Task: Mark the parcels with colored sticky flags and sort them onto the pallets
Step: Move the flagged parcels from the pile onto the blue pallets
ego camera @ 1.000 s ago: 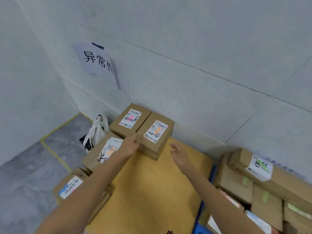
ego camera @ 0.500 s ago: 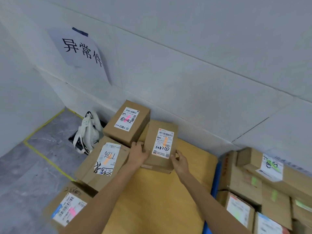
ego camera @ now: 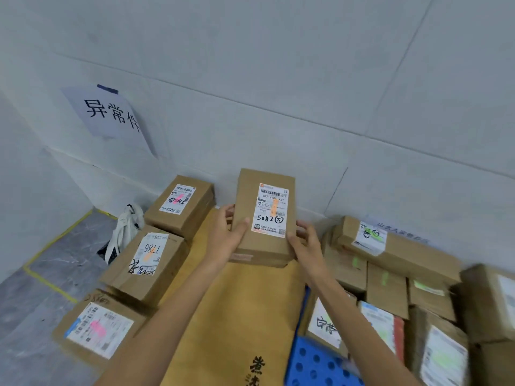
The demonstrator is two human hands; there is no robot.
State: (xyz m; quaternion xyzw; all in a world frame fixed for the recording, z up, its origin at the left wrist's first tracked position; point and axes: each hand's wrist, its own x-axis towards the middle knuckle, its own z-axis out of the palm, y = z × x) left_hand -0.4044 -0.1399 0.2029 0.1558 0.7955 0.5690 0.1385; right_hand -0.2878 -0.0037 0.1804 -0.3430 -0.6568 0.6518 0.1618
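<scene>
Ctr frame: parcel (ego camera: 264,218), label w/ orange flag (ego camera: 275,207) up for reading, gripped at both sides by left hand (ego camera: 225,238) and right hand (ego camera: 306,243) over cardboard sheet (ego camera: 237,316); prob. bound for flagged boxes (ego camera: 145,257), lower left.

The centre parcel (ego camera: 266,215) is plain brown cardboard. Its white label (ego camera: 271,227) carries black barcodes, black handwriting and an orange flag (ego camera: 275,207). The far box (ego camera: 200,199) wears a pink flag (ego camera: 177,200) and the middle box (ego camera: 119,277) an orange one. The long parcel (ego camera: 412,254) shows what looks like a pale green flag (ego camera: 373,235), though it is blurred. The cardboard sheet (ego camera: 239,316) is mustard-tan with black characters. The pallet (ego camera: 315,363) is bright blue, dotted with round holes. The floor (ego camera: 50,257) is marbled grey with a yellow line.
</scene>
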